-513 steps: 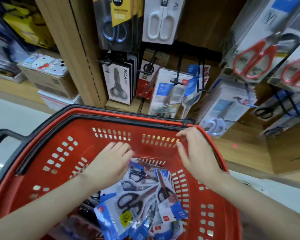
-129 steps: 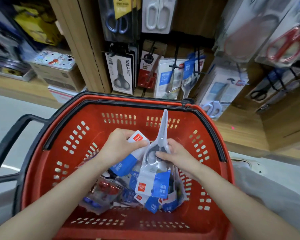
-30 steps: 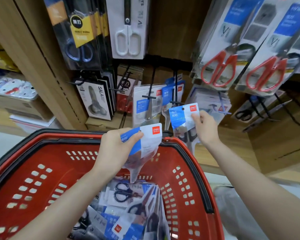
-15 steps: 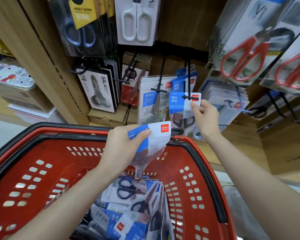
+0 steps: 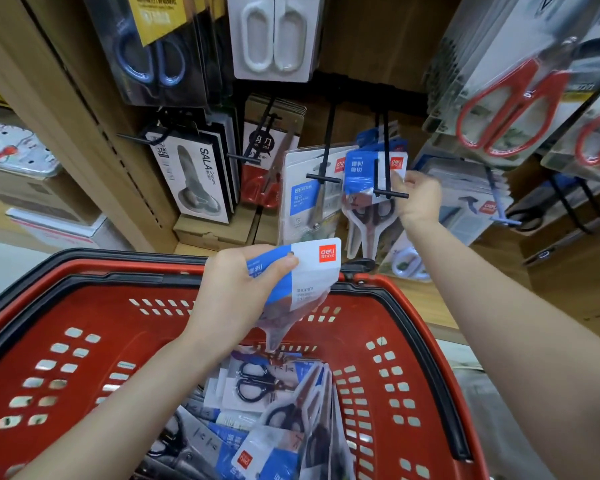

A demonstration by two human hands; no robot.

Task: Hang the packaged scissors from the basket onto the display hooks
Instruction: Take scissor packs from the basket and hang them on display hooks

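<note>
One hooked pack [image 5: 361,171], right grip [image 5: 418,199], left pack [image 5: 312,268]

Even bright indoor light, perhaps from overhead, soft shadows, wide-angle bending at edges, slight blur

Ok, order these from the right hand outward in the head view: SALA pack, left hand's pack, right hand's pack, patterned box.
1. Right hand's pack: pinched by the right hand, at the hook.
2. Left hand's pack: lower left, over the basket.
3. SALA pack: hanging further left.
4. Patterned box: far left.
</note>
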